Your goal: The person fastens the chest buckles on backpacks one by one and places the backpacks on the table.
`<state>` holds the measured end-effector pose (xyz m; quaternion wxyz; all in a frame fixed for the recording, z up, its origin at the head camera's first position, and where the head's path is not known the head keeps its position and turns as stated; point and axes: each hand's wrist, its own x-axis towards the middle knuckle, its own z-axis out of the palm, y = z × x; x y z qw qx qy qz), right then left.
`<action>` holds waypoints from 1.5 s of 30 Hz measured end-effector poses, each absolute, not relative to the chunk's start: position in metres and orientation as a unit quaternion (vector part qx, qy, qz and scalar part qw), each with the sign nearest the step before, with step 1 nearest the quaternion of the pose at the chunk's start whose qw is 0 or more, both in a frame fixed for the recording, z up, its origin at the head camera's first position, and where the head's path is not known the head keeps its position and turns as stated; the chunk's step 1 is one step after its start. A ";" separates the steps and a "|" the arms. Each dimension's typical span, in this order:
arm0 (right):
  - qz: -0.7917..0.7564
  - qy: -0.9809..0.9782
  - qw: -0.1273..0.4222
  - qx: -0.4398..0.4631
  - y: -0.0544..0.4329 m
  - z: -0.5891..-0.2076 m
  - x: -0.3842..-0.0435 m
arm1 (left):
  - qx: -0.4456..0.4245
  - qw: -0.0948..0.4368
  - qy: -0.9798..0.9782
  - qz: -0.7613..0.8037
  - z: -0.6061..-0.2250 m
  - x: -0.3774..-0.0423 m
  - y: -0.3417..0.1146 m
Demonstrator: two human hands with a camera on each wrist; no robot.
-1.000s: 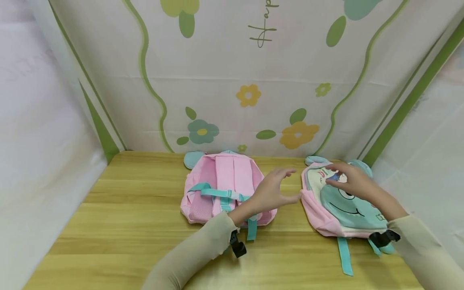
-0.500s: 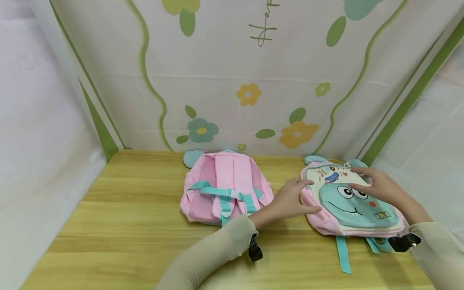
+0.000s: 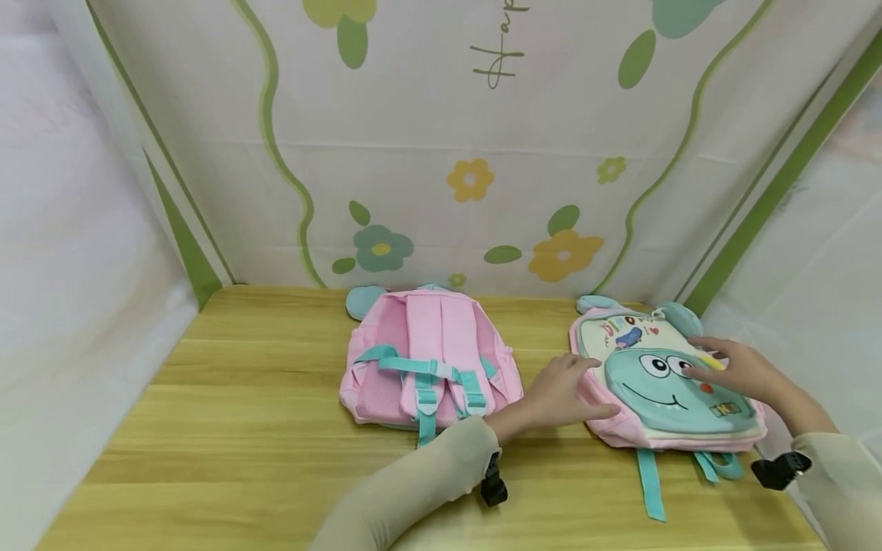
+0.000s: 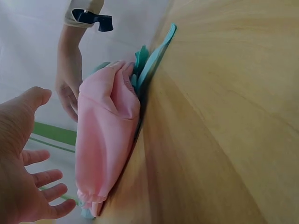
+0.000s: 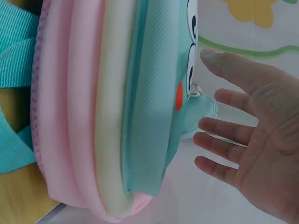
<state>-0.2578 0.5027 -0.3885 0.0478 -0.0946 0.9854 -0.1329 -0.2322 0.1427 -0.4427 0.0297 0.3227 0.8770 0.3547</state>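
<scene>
While both your hands are wide and hold nothing, the face bag (image 3: pixel 678 409) lies between them on the table (image 3: pixel 227 398). Your left hand (image 3: pixel 561 389) is at its left side, so the bag is off to the right of that palm; your right hand (image 3: pixel 740 371) is at its right side, with the bag to its left. Each thumb stands well apart from the fingers, and the palms face each other across the bag. In the head view your right thumb reaches in as far as the eyes (image 3: pixel 654 366), while your left fingers only overlap the pink side (image 3: pixel 623 430), so your right hand looks nearer the middle of the front. Whether either hand touches the bag is hard to tell from that angle.

The bag lies face up, its long axis running away from you and leaning a little left at the far end: ears (image 3: pixel 598 302) far, strap tails (image 3: pixel 651 484) near. Your hands sit across that axis, one at each flank. The other bag (image 3: pixel 442 329) lies with its straps up, left of your left hand.
</scene>
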 end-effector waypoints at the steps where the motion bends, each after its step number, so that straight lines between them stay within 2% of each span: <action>1: -0.132 0.986 0.050 -0.092 0.505 -0.390 -0.258 | 0.322 0.029 0.879 0.352 -0.444 -0.232 0.144; 8: -0.134 0.986 0.050 -0.090 0.517 -0.397 -0.258 | 0.327 0.027 0.883 0.335 -0.451 -0.234 0.154; 26: -0.112 0.988 0.095 -0.052 0.527 -0.403 -0.248 | 0.334 0.018 0.896 0.290 -0.456 -0.232 0.156; 45: -0.107 0.989 0.079 -0.063 0.526 -0.418 -0.246 | 0.314 0.030 0.898 0.308 -0.454 -0.231 0.153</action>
